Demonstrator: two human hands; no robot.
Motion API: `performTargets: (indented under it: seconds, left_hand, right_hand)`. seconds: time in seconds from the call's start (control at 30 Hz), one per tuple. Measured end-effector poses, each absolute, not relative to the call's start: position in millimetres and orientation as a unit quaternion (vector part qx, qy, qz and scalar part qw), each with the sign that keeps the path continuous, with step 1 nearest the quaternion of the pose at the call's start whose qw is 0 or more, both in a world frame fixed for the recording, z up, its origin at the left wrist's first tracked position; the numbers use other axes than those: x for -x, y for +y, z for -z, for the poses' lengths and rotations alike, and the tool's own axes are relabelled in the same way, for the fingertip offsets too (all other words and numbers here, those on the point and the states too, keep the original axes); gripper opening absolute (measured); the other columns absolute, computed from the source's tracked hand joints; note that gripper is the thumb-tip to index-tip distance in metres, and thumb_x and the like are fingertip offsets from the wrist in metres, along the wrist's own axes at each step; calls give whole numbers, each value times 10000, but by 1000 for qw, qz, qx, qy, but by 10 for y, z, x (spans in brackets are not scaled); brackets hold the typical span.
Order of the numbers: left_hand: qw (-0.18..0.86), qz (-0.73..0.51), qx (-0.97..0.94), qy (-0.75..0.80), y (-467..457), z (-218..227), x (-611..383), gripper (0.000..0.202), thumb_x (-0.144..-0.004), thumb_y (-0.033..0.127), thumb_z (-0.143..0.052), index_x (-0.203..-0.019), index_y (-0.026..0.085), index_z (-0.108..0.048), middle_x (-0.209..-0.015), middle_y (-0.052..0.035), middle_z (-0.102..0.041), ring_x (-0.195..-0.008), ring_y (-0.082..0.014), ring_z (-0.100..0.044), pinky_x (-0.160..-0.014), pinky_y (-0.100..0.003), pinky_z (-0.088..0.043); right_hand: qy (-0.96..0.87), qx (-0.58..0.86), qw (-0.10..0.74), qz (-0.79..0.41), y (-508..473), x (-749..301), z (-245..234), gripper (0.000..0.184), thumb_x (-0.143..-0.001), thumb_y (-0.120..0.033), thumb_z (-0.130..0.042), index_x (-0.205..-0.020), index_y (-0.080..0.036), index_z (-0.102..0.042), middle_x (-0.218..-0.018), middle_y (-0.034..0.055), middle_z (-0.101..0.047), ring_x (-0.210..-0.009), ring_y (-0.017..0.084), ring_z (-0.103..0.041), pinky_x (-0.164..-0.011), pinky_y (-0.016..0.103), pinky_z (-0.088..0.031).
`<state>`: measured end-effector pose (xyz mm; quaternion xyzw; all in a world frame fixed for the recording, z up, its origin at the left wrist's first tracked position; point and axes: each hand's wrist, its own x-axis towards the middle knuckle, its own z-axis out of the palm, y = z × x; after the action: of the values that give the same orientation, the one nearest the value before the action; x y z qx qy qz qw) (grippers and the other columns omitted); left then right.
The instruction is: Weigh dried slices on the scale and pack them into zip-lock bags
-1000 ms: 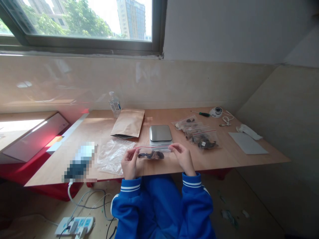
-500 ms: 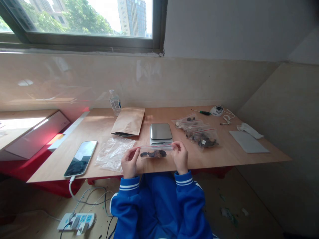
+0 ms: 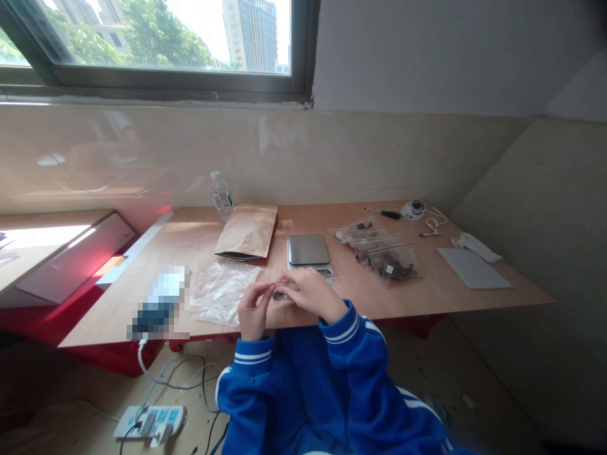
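A clear zip bag (image 3: 336, 279) with a red seal line and dark dried pieces inside is held above the table's front edge. My left hand (image 3: 255, 308) pinches its left top corner. My right hand (image 3: 315, 292) reaches across the bag, thumb and fingers pinching the seal close to my left fingers. Most of the bag and its contents are hidden behind my right hand. Just beyond my hands sits a kitchen scale (image 3: 308, 251) with a bare metal top. Crumpled clear plastic (image 3: 222, 294) lies left of my left hand.
Several filled zip bags (image 3: 391, 262) lie right of the scale. A brown paper pouch (image 3: 249, 232) and a bottle (image 3: 221, 197) stand back left; a phone (image 3: 159, 303) lies front left. At the right are a screwdriver (image 3: 389, 215), a white camera (image 3: 413, 210) and a white sheet (image 3: 474, 268).
My right hand has moved left along the seal, from the bag's right corner to beside my left hand. My left hand still pinches the left corner.
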<state>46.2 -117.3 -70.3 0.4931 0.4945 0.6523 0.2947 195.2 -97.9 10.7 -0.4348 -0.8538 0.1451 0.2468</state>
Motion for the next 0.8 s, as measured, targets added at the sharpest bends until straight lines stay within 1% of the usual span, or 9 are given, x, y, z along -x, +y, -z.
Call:
performTargets:
  seconds: [0.07,0.17,0.23,0.33,0.4,0.5,0.6,0.7,0.8]
  left_hand:
    - [293,-646,-501,496,-1177,717,-454,178,-714,353,-684,-797,195,-676,-790,-33,-674,-784,-182,-633,-749,-308,-522]
    - [278,-640,-521,492,-1179,743,-454,164,-737,351,-662,-807,203,-676,-803,-36,-672,-793,-183,-631,-753,-312,-518]
    - [260,-637,-533,492,-1184,752,-467,154,-747,347,-653,-806,207,-676,-799,-33,-668,-787,-181,-629,-748,-311,-517]
    - [235,-633,-544,498,-1204,749,-497,140,-766,334,-635,-821,211,-673,-801,-29,-666,-782,-177,-626,-740,-308,-512]
    - [223,-634,-547,499,-1220,743,-508,131,-778,322,-623,-833,212,-667,-811,-27,-663,-789,-174,-625,-742,-305,-507]
    - [210,-643,-534,507,-1234,747,-493,131,-781,324,-618,-829,208,-656,-818,-26,-654,-795,-171,-618,-751,-303,-501]
    - [196,-651,-512,526,-1225,767,-464,151,-769,346,-628,-814,204,-650,-804,-24,-644,-791,-171,-609,-764,-307,-495]
    - [220,-641,-506,534,-1196,782,-476,165,-756,362,-639,-806,205,-647,-787,-22,-647,-776,-171,-610,-764,-307,-493]
    - [260,-634,-500,530,-1160,776,-527,192,-746,377,-648,-829,203,-652,-807,-29,-662,-774,-176,-618,-759,-307,-496]
  right_hand:
    - [-863,438,205,-144,-926,-1948,-131,115,-865,-277,-560,-830,-229,-658,-753,16,-688,-730,165,-630,-661,238,-371]
    - [-869,439,193,-121,-874,-1974,-142,123,-856,-271,-568,-783,-237,-661,-691,6,-678,-673,159,-617,-589,223,-328]
    - [-876,433,185,-100,-852,-1974,-122,135,-854,-212,-549,-773,-236,-655,-668,1,-669,-659,157,-604,-598,225,-323]
    - [-886,426,169,-67,-834,-1940,-61,174,-835,-112,-517,-786,-220,-644,-674,7,-671,-648,156,-586,-672,237,-337]
    - [-890,421,168,-57,-833,-1925,-22,181,-850,-101,-497,-813,-207,-638,-690,14,-676,-653,153,-582,-707,243,-339]
    - [-890,416,180,-50,-840,-1967,19,174,-912,-213,-477,-840,-206,-635,-723,25,-677,-685,149,-585,-715,245,-333]
    - [-877,443,184,-34,-836,-2074,57,210,-914,-326,-492,-821,-213,-643,-744,39,-671,-696,155,-575,-692,253,-321]
    - [-874,450,182,-33,-815,-2157,101,172,-907,-203,-493,-811,-211,-635,-767,24,-686,-687,142,-573,-712,256,-312]
    - [-873,450,181,-37,-794,-2186,129,200,-888,-100,-474,-819,-206,-629,-777,6,-701,-666,129,-575,-718,263,-301]
